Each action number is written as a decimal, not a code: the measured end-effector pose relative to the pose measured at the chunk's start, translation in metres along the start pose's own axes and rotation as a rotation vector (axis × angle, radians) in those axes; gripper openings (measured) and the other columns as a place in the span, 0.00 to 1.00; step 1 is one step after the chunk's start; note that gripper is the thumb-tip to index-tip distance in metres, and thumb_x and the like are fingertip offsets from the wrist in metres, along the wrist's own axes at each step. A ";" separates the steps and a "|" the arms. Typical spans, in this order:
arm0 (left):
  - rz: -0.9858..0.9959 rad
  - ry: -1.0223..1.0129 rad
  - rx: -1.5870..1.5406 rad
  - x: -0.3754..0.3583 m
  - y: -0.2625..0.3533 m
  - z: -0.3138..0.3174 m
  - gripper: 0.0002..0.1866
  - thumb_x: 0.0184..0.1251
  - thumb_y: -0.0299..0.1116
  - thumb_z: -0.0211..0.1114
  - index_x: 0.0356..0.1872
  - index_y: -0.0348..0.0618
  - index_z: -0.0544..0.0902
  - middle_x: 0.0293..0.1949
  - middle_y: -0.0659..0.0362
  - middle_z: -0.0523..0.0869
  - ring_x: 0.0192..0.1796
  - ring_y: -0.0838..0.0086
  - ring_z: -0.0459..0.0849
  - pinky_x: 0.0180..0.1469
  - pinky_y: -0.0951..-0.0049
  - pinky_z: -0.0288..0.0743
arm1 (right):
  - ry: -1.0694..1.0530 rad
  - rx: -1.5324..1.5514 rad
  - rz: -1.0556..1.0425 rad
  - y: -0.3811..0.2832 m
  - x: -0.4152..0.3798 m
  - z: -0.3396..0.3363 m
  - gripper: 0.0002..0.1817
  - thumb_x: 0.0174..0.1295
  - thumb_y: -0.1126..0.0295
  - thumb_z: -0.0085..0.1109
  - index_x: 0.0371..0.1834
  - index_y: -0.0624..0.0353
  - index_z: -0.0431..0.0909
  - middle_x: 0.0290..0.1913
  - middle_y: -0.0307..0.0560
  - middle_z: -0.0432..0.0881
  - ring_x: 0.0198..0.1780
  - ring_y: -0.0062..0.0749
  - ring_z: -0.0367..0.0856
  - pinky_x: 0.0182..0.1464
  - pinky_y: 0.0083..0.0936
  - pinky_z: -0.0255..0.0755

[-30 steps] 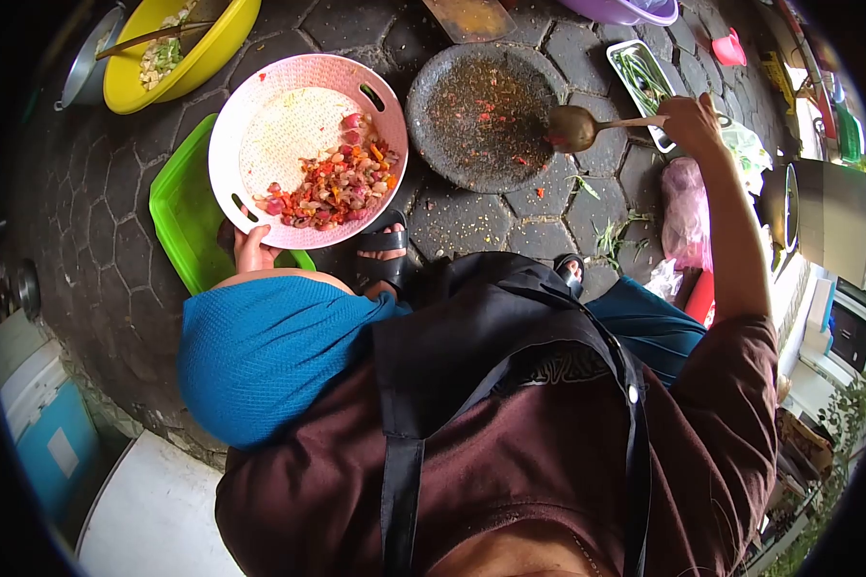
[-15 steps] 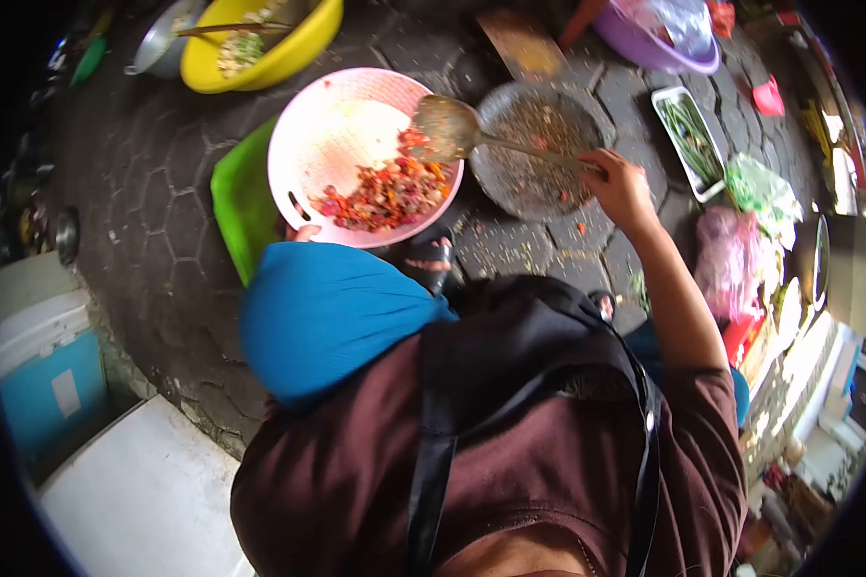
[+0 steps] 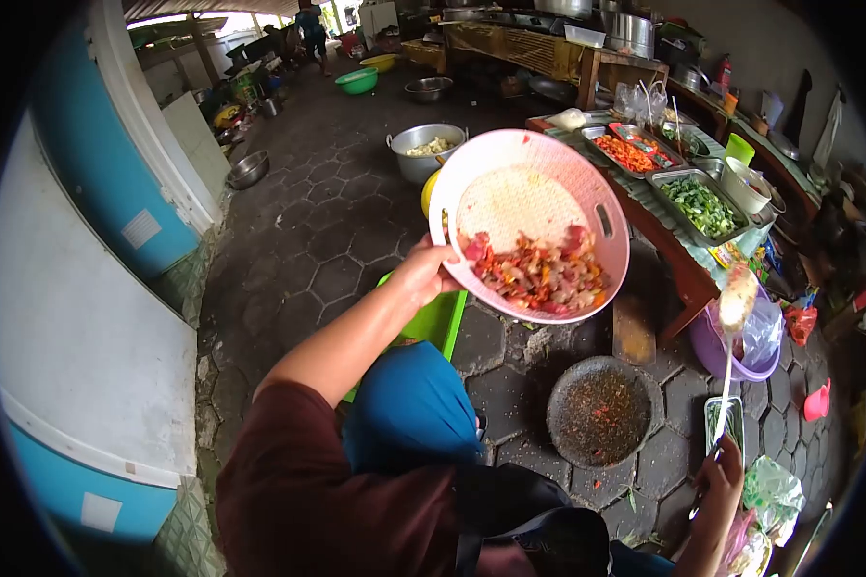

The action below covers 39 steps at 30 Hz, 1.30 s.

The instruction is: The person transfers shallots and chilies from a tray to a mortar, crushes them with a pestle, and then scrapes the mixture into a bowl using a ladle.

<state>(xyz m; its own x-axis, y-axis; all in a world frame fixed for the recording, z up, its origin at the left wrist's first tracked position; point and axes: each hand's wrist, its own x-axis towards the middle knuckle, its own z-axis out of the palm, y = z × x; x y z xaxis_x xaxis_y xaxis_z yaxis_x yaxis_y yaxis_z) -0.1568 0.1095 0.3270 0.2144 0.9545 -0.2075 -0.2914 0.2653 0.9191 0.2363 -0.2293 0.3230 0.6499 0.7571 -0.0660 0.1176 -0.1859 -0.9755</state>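
My left hand (image 3: 425, 272) grips the rim of a pink plastic basin (image 3: 524, 197) with handle slots. The basin is raised and tilted, and a chopped red, orange and purplish mix (image 3: 548, 274) is gathered in its lower part. At the lower right, my right hand (image 3: 722, 481) is closed on the handle of a cooking spatula (image 3: 738, 298), its food-smeared head pointing up. Between my hands on the floor rests a round stone mortar (image 3: 556, 413), with dark and reddish bits inside. A green plastic tray (image 3: 443, 322) lies partly under my left arm.
A low table (image 3: 688, 264) at the right bears metal trays of chopped orange and green vegetables. A purple basin (image 3: 707, 351) stands beside it. Behind the pink basin is a metal pot (image 3: 419, 163). A person (image 3: 312, 34) stands far back. White-and-blue doors (image 3: 96, 317) line the left.
The view has swung up and leftward. My left hand has lifted and tilted the pink basin away from my knee. The spatula has left the basin and now points upward at the right.
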 end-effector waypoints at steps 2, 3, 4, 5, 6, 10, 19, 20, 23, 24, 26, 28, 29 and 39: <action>0.031 -0.053 -0.016 0.000 0.014 0.030 0.24 0.51 0.20 0.53 0.55 0.36 0.71 0.46 0.50 0.81 0.46 0.58 0.83 0.42 0.49 0.84 | 0.063 0.051 0.037 -0.003 -0.008 0.009 0.21 0.58 0.72 0.52 0.57 0.63 0.71 0.25 0.33 0.68 0.22 0.14 0.65 0.21 0.13 0.59; 0.016 -0.104 -0.046 -0.006 0.014 0.045 0.23 0.52 0.20 0.54 0.54 0.32 0.71 0.49 0.49 0.80 0.49 0.59 0.82 0.48 0.50 0.81 | 0.131 0.087 0.071 -0.004 -0.014 0.008 0.22 0.58 0.72 0.52 0.58 0.62 0.70 0.25 0.33 0.67 0.22 0.14 0.66 0.21 0.13 0.60; -0.002 -0.157 -0.078 -0.011 0.013 0.060 0.23 0.54 0.20 0.54 0.54 0.28 0.70 0.51 0.48 0.79 0.52 0.60 0.80 0.54 0.52 0.78 | 0.160 0.137 0.136 -0.008 -0.014 0.009 0.22 0.58 0.75 0.50 0.58 0.65 0.68 0.26 0.38 0.69 0.18 0.16 0.64 0.17 0.14 0.58; -0.023 -0.166 -0.130 -0.013 0.005 0.069 0.23 0.55 0.20 0.55 0.55 0.28 0.69 0.51 0.48 0.79 0.52 0.60 0.80 0.56 0.54 0.77 | 0.212 0.195 0.148 -0.005 -0.011 0.011 0.22 0.58 0.75 0.50 0.58 0.64 0.68 0.24 0.37 0.69 0.18 0.15 0.64 0.16 0.14 0.57; -0.063 -0.170 -0.176 -0.013 -0.008 0.077 0.23 0.56 0.21 0.55 0.55 0.27 0.69 0.52 0.47 0.78 0.53 0.60 0.80 0.58 0.56 0.76 | 0.220 0.186 0.196 -0.005 -0.005 0.009 0.21 0.58 0.75 0.50 0.57 0.64 0.68 0.23 0.36 0.69 0.18 0.15 0.64 0.17 0.14 0.58; -0.187 -0.193 -0.268 -0.011 -0.057 0.110 0.23 0.57 0.21 0.54 0.57 0.28 0.67 0.55 0.48 0.76 0.56 0.60 0.77 0.60 0.58 0.74 | 0.256 0.206 0.310 0.016 0.014 -0.009 0.19 0.60 0.75 0.50 0.56 0.65 0.69 0.29 0.39 0.72 0.23 0.17 0.69 0.19 0.15 0.61; -0.434 -0.152 -0.093 0.037 -0.118 0.178 0.27 0.58 0.21 0.50 0.63 0.36 0.62 0.59 0.50 0.73 0.59 0.62 0.75 0.60 0.59 0.73 | 0.388 -0.037 0.513 0.058 0.040 -0.053 0.20 0.58 0.74 0.49 0.56 0.66 0.70 0.21 0.35 0.68 0.14 0.14 0.61 0.15 0.14 0.55; -0.466 -0.165 -0.060 0.038 -0.122 0.188 0.31 0.58 0.21 0.47 0.67 0.37 0.58 0.61 0.49 0.71 0.61 0.62 0.74 0.60 0.57 0.73 | 0.414 -0.053 0.505 0.064 0.043 -0.055 0.20 0.59 0.76 0.49 0.56 0.66 0.69 0.21 0.35 0.67 0.14 0.13 0.60 0.13 0.13 0.54; -0.619 -0.167 -0.111 0.038 -0.139 0.206 0.31 0.57 0.21 0.48 0.66 0.41 0.59 0.60 0.52 0.72 0.62 0.64 0.73 0.61 0.58 0.71 | 0.476 0.003 0.523 0.076 0.047 -0.062 0.21 0.60 0.77 0.49 0.58 0.65 0.67 0.26 0.37 0.70 0.14 0.12 0.60 0.12 0.13 0.52; -0.662 -0.170 -0.139 0.034 -0.139 0.216 0.29 0.57 0.21 0.49 0.63 0.42 0.62 0.57 0.53 0.74 0.59 0.65 0.75 0.61 0.60 0.70 | 0.460 -0.006 0.525 0.077 0.048 -0.063 0.20 0.60 0.76 0.50 0.58 0.66 0.67 0.28 0.38 0.70 0.14 0.12 0.60 0.12 0.13 0.51; -0.734 -0.142 -0.151 0.031 -0.146 0.216 0.27 0.57 0.20 0.51 0.61 0.43 0.63 0.54 0.54 0.75 0.56 0.66 0.77 0.61 0.60 0.70 | 0.451 -0.006 0.536 0.088 0.047 -0.066 0.20 0.61 0.75 0.51 0.58 0.66 0.67 0.27 0.38 0.70 0.14 0.12 0.59 0.12 0.13 0.51; -0.784 -0.189 -0.191 0.028 -0.155 0.218 0.27 0.57 0.21 0.52 0.61 0.43 0.64 0.52 0.55 0.76 0.54 0.68 0.78 0.60 0.60 0.71 | 0.396 -0.031 0.558 0.095 0.050 -0.069 0.22 0.60 0.73 0.53 0.58 0.66 0.66 0.24 0.36 0.69 0.14 0.12 0.57 0.13 0.13 0.50; -0.812 -0.189 -0.201 0.024 -0.158 0.219 0.27 0.57 0.21 0.52 0.61 0.43 0.64 0.52 0.55 0.76 0.53 0.68 0.78 0.59 0.60 0.71 | 0.413 -0.030 0.579 0.099 0.053 -0.067 0.22 0.60 0.73 0.54 0.58 0.66 0.66 0.24 0.35 0.68 0.14 0.12 0.57 0.13 0.14 0.50; -0.957 -0.153 -0.338 0.000 -0.150 0.233 0.28 0.54 0.23 0.56 0.60 0.44 0.66 0.51 0.57 0.77 0.54 0.69 0.78 0.57 0.62 0.74 | 0.376 -0.041 0.582 0.167 0.050 -0.052 0.19 0.62 0.68 0.58 0.55 0.59 0.70 0.23 0.33 0.70 0.14 0.14 0.57 0.15 0.16 0.50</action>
<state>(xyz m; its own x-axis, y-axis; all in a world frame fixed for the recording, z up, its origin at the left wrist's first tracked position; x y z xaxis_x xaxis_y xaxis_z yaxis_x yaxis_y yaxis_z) 0.1041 0.0381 0.2668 0.6048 0.3008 -0.7373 -0.1782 0.9535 0.2429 0.3276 -0.2547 0.1674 0.8310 0.2599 -0.4919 -0.3057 -0.5255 -0.7940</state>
